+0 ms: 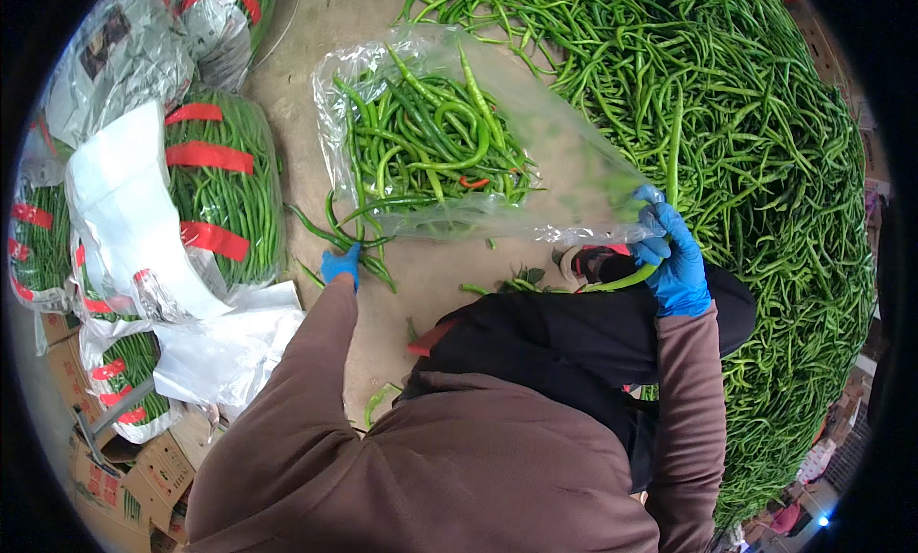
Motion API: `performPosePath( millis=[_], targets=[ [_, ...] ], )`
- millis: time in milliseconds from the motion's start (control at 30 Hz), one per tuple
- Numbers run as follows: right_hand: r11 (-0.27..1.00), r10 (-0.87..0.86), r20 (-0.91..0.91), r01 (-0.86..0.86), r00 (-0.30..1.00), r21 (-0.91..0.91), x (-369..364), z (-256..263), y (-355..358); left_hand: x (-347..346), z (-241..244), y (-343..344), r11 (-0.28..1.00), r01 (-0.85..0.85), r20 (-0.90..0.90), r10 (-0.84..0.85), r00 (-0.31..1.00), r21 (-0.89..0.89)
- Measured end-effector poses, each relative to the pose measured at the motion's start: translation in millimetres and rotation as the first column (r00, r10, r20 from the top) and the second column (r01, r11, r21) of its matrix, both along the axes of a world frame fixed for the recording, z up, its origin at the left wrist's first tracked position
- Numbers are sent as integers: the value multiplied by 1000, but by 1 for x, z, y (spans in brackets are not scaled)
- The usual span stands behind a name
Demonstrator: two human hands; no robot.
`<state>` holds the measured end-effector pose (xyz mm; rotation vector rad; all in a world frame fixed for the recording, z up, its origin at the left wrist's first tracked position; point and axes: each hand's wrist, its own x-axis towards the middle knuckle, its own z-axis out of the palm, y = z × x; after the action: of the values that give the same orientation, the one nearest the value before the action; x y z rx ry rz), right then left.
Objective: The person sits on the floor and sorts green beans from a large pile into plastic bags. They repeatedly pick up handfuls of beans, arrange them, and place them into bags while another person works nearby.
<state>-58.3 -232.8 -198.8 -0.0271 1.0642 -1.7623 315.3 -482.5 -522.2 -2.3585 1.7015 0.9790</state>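
In the middle of the floor lies a clear plastic bag (574,187), spread out, with a heap of long green chili peppers (437,137) on it and a few red ones among them. My right hand (670,255), in a blue glove, grips the bag's right corner together with a long green chili (675,148) that points upward. My left hand (340,265), also blue-gloved, reaches down to several loose chilies (333,230) beside the bag's lower left corner. Its fingertips touch them; whether they close around any is hidden.
A large pile of green chilies (774,230) covers the right side. At left stand packed chili bags (237,187) with red tape, under white sheets (136,209). Cardboard boxes (143,481) and a grey metal bar (122,409) are at lower left. Stray chilies (527,284) lie near my shoe (592,262).
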Motion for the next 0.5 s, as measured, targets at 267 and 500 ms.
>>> performPosePath(
  millis=[267,500],
  targets=[
    [999,-7,-37,9,999,43,11,7,-6,-28,28,-21,980,115,428,-174,887,159],
    [997,-70,6,69,998,32,17,-1,5,-66,45,-13,955,-35,432,-100,896,294]
  ],
)
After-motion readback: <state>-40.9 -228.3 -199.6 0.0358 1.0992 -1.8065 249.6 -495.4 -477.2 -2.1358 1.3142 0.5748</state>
